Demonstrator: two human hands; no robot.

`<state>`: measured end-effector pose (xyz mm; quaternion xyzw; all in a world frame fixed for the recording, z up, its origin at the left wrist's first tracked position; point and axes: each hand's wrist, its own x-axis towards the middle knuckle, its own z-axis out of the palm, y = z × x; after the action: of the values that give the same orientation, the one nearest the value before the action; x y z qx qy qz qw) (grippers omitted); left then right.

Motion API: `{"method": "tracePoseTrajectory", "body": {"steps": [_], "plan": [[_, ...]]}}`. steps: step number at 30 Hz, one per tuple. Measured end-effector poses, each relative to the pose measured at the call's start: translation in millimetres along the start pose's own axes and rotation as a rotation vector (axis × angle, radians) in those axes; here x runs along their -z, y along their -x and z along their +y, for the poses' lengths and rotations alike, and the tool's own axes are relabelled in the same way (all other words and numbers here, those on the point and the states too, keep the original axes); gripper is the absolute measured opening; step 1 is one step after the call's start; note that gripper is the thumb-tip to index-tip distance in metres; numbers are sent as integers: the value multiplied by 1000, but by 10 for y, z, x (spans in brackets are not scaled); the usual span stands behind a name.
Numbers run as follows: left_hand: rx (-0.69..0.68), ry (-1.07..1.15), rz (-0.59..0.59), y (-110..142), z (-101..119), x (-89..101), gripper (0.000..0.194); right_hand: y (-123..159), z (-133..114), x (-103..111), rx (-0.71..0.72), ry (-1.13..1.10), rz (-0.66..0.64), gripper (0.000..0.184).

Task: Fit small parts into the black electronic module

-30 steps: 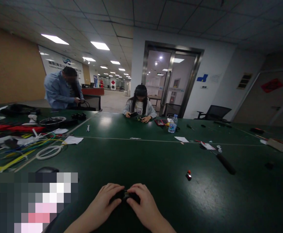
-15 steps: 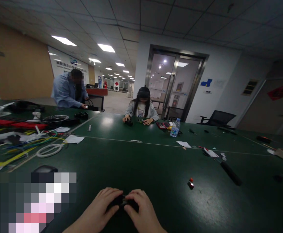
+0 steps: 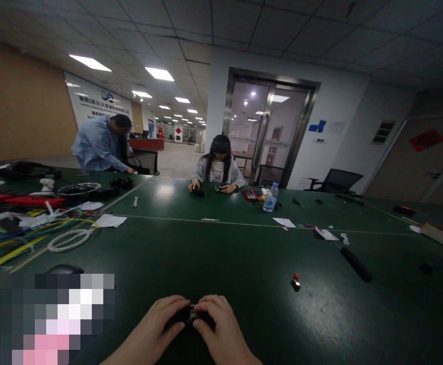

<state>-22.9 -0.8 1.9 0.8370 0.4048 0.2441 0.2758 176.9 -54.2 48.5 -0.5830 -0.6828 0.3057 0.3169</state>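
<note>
A small dark object point(image 3: 191, 315) is held low at the bottom middle of the head view, just above the green table point(image 3: 145, 263). My left hand point(image 3: 168, 319) closes on its left end, thumb in front and fingers behind. The right end is gripped the same way by my right hand point(image 3: 214, 319). Between the two hands only a short black stretch shows, so its kind cannot be made out. Off to the right lies a little red and silver part point(image 3: 296, 282), apart from both hands.
Cables and a coiled white hose point(image 3: 70, 240) crowd the left side, near a black mouse-like object point(image 3: 64, 269). A black-handled tool point(image 3: 355, 263) lies right. Across the table stand a water bottle point(image 3: 270, 197) and a seated person point(image 3: 219, 167). Another person point(image 3: 101, 144) bends at far left.
The view has turned slightly to the right. My hands stay closed on the dark object at nearly the same spot. The standing person at the left has bent lower.
</note>
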Motion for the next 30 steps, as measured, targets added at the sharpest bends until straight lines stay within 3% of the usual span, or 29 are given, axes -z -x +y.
{"method": "tracePoseTrajectory", "body": {"steps": [20, 30], "plan": [[-19, 23, 24, -25, 58, 34, 38, 11, -25, -10, 27, -28, 42, 22], [-18, 64, 5, -11, 33, 21, 40, 23, 71, -9, -53, -263, 89, 23]]}}
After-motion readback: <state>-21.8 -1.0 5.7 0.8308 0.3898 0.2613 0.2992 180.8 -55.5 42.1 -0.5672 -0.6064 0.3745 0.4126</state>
